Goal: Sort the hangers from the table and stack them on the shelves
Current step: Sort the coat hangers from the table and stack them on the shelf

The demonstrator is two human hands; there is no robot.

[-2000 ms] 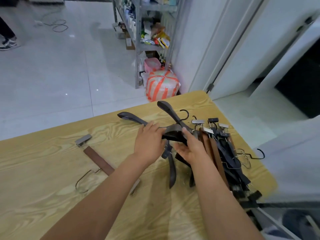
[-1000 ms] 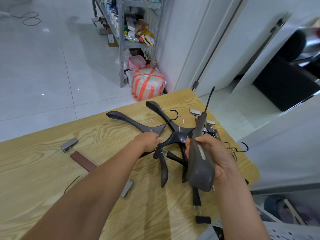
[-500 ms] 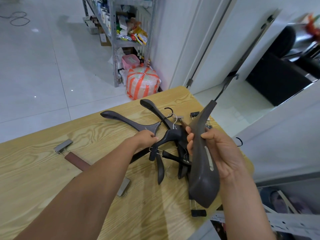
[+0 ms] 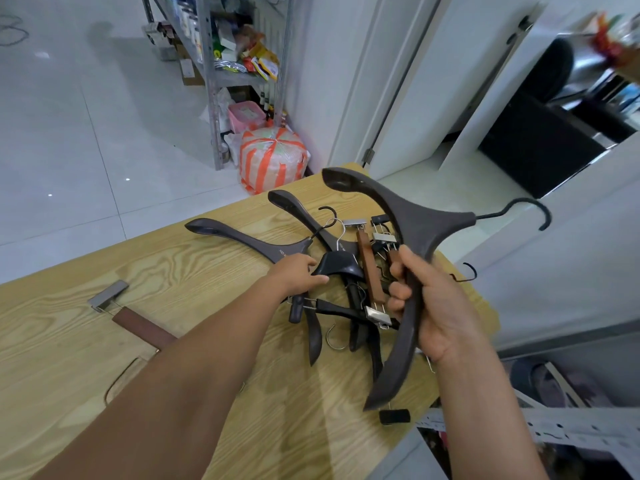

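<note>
Right hand (image 4: 436, 313) wraps a dark hanger (image 4: 415, 223) held above the surface (image 4: 69, 341), long axis pointing away, hook to the right | left hand (image 4: 296, 277) touches the pile (image 4: 346, 306), grasp unclear

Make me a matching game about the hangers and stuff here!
Things:
1 big dark hanger
2 lone brown hanger
3 orange-striped bundle

Places:
A on the floor by the metal shelf
B in the right hand
C flat on the table, left of the pile

Pairs: 1-B, 2-C, 3-A.
</note>
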